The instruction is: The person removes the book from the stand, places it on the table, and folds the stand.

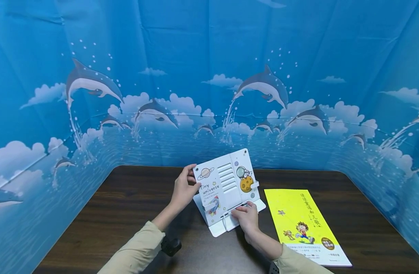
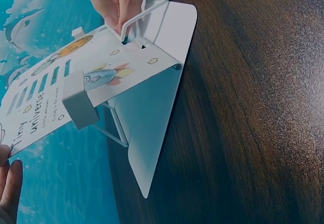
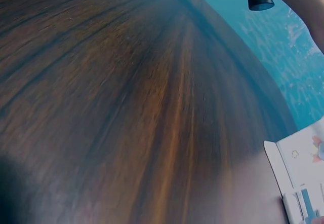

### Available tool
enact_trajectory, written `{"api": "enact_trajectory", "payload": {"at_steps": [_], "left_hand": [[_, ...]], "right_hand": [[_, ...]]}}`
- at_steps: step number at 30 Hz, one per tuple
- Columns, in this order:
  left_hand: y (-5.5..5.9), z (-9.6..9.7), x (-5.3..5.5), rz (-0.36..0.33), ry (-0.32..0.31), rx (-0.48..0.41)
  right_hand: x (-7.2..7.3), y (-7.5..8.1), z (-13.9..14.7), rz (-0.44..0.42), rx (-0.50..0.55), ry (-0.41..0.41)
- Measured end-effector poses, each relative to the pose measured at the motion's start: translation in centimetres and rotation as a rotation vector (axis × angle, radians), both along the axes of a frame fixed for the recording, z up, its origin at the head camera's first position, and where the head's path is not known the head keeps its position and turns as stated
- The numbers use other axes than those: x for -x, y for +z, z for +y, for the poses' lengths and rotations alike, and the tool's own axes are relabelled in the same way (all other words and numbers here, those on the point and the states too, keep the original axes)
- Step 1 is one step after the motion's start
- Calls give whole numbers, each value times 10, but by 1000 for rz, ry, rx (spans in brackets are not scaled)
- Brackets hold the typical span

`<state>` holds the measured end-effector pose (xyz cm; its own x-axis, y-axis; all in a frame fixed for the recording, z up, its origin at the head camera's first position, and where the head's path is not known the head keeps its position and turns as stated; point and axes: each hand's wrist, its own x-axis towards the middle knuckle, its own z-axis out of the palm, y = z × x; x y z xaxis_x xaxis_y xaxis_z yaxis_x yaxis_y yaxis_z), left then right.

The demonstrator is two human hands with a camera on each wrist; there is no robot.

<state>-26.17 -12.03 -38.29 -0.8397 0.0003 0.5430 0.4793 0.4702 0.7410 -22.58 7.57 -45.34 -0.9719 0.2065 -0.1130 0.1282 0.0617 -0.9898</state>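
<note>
A white book stand printed with "Tiny universe", a planet, a rocket and an astronaut stands tilted on the dark table. My left hand pinches the panel's left edge near the top corner, thumb in front. At the lower front edge, my right hand grips the stand beside the white wire page holder. From the left wrist view, the right hand's fingers reach down behind this wire, their tips partly hidden. A wire support leg shows between the raised panel and the base plate.
To the right of the stand, a yellow book with a cartoon child on its cover lies flat on the wooden table. A blue dolphin-print cloth hangs behind the table's far edge. Dark wrist camera sits at the left sleeve.
</note>
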Motion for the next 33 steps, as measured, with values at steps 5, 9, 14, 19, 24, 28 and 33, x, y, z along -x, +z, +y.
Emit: {"api": "enact_trajectory", "payload": {"at_steps": [5, 9, 14, 19, 24, 28, 33], "left_hand": [[-1, 0, 0, 1, 8, 1], [-1, 0, 0, -2, 12, 0], [-2, 0, 0, -9, 18, 1], [-2, -1, -1, -12, 15, -5], [-1, -2, -5, -26, 2, -19], [0, -3, -10, -33, -15, -29], [-1, -4, -17, -11, -43, -56]], "right_hand": [[1, -3, -8, 25, 15, -58], [1, -4, -12, 29, 52, -86], [-1, 0, -14, 29, 81, -84], [-1, 0, -14, 48, 72, -81], [1, -4, -12, 131, 101, -70], [4, -5, -9, 120, 103, -39], [9, -2, -4, 52, 70, 11]]}}
